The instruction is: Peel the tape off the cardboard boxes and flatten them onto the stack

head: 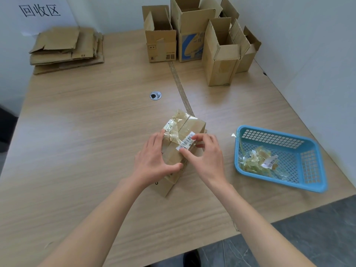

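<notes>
Two bare hands work on one small cardboard box lying mid-table on the wooden table. Left hand grips the box's near-left side, fingers spread, thumb on top. Right hand pinches the barcode label on the box top between thumb and fingertips. Crumpled clear tape partly lifted off the far end of the box. Blue basket sits right of the box, apart from it, holding tape scraps. Stack of flattened cardboard at far-left corner, below a wall sign. Five or so open upright boxes at far-right edge. Long tape strip lies flat on the table between them and the held box.
</notes>
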{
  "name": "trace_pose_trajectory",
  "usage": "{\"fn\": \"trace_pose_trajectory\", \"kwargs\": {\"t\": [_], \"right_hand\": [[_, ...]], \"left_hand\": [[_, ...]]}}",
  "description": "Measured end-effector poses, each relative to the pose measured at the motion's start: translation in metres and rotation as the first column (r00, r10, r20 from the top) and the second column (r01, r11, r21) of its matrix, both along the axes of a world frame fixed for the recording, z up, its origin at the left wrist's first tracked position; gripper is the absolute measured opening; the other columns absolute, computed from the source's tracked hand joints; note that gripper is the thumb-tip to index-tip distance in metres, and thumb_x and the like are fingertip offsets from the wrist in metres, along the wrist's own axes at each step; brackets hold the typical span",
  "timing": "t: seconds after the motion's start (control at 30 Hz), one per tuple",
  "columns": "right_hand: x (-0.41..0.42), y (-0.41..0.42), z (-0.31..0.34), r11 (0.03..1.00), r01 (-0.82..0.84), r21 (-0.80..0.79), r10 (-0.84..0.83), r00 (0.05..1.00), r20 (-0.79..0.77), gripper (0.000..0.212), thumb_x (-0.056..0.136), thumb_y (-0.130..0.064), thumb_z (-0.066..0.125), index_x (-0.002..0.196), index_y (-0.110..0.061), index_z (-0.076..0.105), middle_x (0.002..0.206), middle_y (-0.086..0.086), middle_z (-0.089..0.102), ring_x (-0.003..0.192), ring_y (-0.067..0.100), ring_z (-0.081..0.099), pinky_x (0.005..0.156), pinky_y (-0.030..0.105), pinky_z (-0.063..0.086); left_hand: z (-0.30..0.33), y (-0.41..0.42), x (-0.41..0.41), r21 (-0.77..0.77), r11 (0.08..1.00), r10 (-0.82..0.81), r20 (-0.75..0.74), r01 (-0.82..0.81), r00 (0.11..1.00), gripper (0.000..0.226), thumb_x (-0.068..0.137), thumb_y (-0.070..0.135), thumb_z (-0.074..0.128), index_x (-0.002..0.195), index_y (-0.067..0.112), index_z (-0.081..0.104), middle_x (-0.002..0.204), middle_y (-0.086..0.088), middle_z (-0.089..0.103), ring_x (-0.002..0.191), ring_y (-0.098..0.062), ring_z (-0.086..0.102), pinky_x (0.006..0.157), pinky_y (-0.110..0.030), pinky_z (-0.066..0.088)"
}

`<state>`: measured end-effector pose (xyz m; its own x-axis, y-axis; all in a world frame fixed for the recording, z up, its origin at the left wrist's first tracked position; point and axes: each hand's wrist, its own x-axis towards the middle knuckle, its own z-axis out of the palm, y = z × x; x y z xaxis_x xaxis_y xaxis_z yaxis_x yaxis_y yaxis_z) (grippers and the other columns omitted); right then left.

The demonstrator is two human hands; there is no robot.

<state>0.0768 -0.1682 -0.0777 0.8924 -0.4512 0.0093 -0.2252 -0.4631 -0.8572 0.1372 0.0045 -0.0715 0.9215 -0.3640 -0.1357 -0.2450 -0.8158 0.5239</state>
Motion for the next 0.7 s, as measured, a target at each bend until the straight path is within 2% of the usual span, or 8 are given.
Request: {"fn": "trace_pose_trajectory", "kwargs": {"t": [0.1, 0.17, 0.2, 0.3, 0.4, 0.47, 0.57, 0.7], "right_hand": [[0.004, 0.002, 0.006, 0.994, 0.012, 0.105, -0.006, 0.999, -0.051, 0.036, 0.075, -0.040, 0.087, 0.104, -0.038, 0.066, 0.124, -0.015, 0.049, 0.107, -0.009, 0.052, 0.093, 0.018, 0.045], [0.004, 0.001, 0.006, 0.998, 0.023, 0.051, -0.022, 1.000, -0.017, 0.025, 0.077, -0.036, 0.086, 0.096, -0.037, 0.069, 0.139, -0.014, 0.045, 0.115, -0.015, 0.044, 0.090, 0.005, 0.035], [0.003, 0.001, 0.005, 0.999, 0.034, 0.019, -0.034, 0.999, 0.013, 0.020, 0.079, -0.035, 0.085, 0.092, -0.035, 0.070, 0.145, -0.013, 0.042, 0.124, -0.012, 0.043, 0.088, 0.005, 0.033], [0.004, 0.006, 0.000, 0.992, 0.014, -0.124, -0.006, 0.998, 0.068, 0.011, 0.087, -0.029, 0.079, 0.087, -0.025, 0.068, 0.161, -0.007, 0.036, 0.151, 0.006, 0.025, 0.096, 0.021, 0.036], [0.009, 0.008, -0.003, 0.977, -0.055, -0.206, 0.056, 0.998, -0.004, 0.012, 0.097, -0.028, 0.068, 0.092, -0.019, 0.062, 0.166, 0.003, 0.027, 0.156, 0.018, 0.017, 0.107, 0.031, 0.037], [0.015, 0.002, -0.006, 0.951, -0.125, -0.283, 0.121, 0.992, -0.031, 0.012, 0.099, -0.027, 0.064, 0.093, -0.017, 0.060, 0.166, 0.011, 0.026, 0.156, 0.029, 0.015, 0.124, 0.038, 0.018], [0.023, -0.009, -0.004, 0.930, -0.189, -0.315, 0.174, 0.982, -0.077, 0.012, 0.100, -0.028, 0.063, 0.092, -0.021, 0.056, 0.166, 0.014, 0.024, 0.157, 0.034, 0.006, 0.127, 0.040, -0.001], [0.030, -0.018, 0.004, 0.924, -0.273, -0.270, 0.255, 0.962, -0.098, 0.014, 0.098, -0.024, 0.065, 0.089, -0.023, 0.054, 0.166, 0.014, 0.025, 0.157, 0.026, 0.012, 0.127, 0.034, 0.001]], "left_hand": [[-0.002, -0.001, -0.002, 0.005, 1.000, -0.003, 0.013, 0.003, 1.000, 0.121, 0.060, 0.072, 0.071, 0.158, 0.035, 0.013, 0.152, 0.017, 0.028, 0.141, -0.007, 0.032, 0.098, -0.046, 0.048], [-0.001, -0.003, -0.003, 0.005, 1.000, -0.008, 0.015, 0.008, 1.000, 0.121, 0.060, 0.071, 0.072, 0.159, 0.034, 0.013, 0.151, 0.017, 0.028, 0.140, -0.007, 0.032, 0.098, -0.046, 0.047], [-0.001, -0.003, -0.004, 0.006, 1.000, -0.007, 0.015, 0.007, 1.000, 0.121, 0.060, 0.071, 0.073, 0.159, 0.034, 0.013, 0.151, 0.017, 0.028, 0.141, -0.008, 0.032, 0.099, -0.047, 0.047], [-0.001, -0.005, -0.005, 0.007, 1.000, 0.001, 0.013, -0.002, 1.000, 0.122, 0.062, 0.067, 0.076, 0.159, 0.033, 0.012, 0.153, 0.016, 0.027, 0.142, -0.008, 0.031, 0.101, -0.049, 0.046], [-0.002, -0.005, -0.004, 0.009, 1.000, 0.006, 0.017, -0.006, 1.000, 0.121, 0.063, 0.064, 0.078, 0.160, 0.033, 0.012, 0.154, 0.016, 0.026, 0.143, -0.008, 0.030, 0.103, -0.047, 0.044], [-0.002, -0.006, -0.004, 0.010, 1.000, 0.014, 0.011, -0.014, 1.000, 0.121, 0.063, 0.063, 0.078, 0.160, 0.033, 0.012, 0.155, 0.015, 0.027, 0.144, -0.008, 0.029, 0.104, -0.046, 0.043], [-0.003, -0.008, -0.004, 0.009, 1.000, 0.030, 0.029, -0.030, 0.999, 0.121, 0.061, 0.062, 0.078, 0.159, 0.033, 0.014, 0.154, 0.015, 0.029, 0.142, -0.010, 0.032, 0.103, -0.046, 0.044], [-0.004, -0.013, -0.005, 0.024, 0.999, 0.044, 0.053, -0.045, 0.998, 0.121, 0.062, 0.060, 0.080, 0.160, 0.030, 0.016, 0.153, 0.013, 0.031, 0.141, -0.011, 0.033, 0.103, -0.043, 0.043]]}}
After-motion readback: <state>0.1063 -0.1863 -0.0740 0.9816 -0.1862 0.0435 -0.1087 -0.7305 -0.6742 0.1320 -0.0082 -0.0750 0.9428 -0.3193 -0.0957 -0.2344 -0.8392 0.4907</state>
